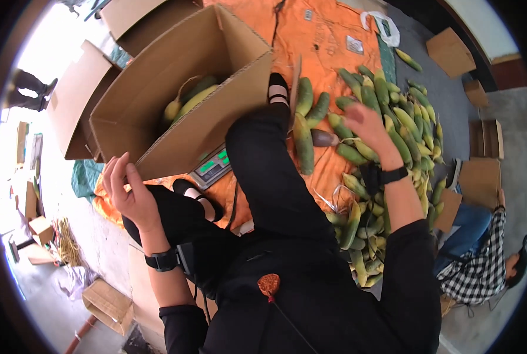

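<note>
A tall open cardboard box (pixel 175 141) stands in front of me to the left, with a few yellow-green cucumbers (pixel 195 103) at its bottom. My left hand (pixel 130 192) is at the box's near left corner, fingers stretched out along the cardboard edge; whether they press on it is unclear. To the right, my right hand (pixel 366 127) hangs over a large pile of thick green and yellow cucumbers (pixel 405 121). Its fingers are smeared by motion, so any hold is hidden. A dark brownish one (pixel 324 138) lies beside several loose cucumbers near my foot.
A scale (pixel 212 167) with a green-lit display shows beside the box. An orange sheet (pixel 316 35) lies under the cucumbers. More cardboard boxes (pixel 83 100) stand at left. A person in a checkered shirt (pixel 475 259) is at right; another person's legs (pixel 30 89) show far left.
</note>
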A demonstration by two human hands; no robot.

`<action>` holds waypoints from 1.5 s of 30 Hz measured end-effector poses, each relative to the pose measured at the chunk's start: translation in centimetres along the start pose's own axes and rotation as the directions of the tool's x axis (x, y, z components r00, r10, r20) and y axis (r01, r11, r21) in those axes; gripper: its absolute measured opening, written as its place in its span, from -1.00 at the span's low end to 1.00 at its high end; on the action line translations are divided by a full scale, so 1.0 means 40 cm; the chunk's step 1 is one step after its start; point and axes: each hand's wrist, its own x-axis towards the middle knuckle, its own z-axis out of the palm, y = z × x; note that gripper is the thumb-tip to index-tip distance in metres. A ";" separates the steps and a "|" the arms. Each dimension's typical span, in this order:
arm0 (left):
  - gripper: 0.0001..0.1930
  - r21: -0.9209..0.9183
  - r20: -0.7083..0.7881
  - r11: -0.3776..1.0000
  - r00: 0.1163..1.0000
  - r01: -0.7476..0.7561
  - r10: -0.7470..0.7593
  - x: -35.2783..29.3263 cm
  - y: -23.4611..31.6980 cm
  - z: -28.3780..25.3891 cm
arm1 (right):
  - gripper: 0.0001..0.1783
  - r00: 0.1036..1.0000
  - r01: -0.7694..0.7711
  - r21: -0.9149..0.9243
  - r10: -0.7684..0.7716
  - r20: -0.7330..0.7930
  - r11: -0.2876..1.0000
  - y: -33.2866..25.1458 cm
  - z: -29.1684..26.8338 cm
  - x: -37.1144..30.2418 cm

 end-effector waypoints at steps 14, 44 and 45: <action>-0.85 0.201 0.067 0.961 0.981 -0.191 0.181 -0.010 0.022 -0.005 | -0.50 0.501 -0.843 -0.321 0.847 -0.179 0.431 0.694 0.351 -0.791; -0.89 0.016 0.124 0.990 0.983 -0.137 0.134 0.062 0.094 -0.018 | -0.43 0.878 -0.456 0.703 0.405 0.255 0.546 0.085 0.081 -0.327; -0.90 -0.027 0.160 0.990 0.977 -0.135 0.138 0.084 0.108 -0.021 | -0.35 0.937 -0.334 0.718 0.299 0.181 0.610 0.065 0.055 -0.280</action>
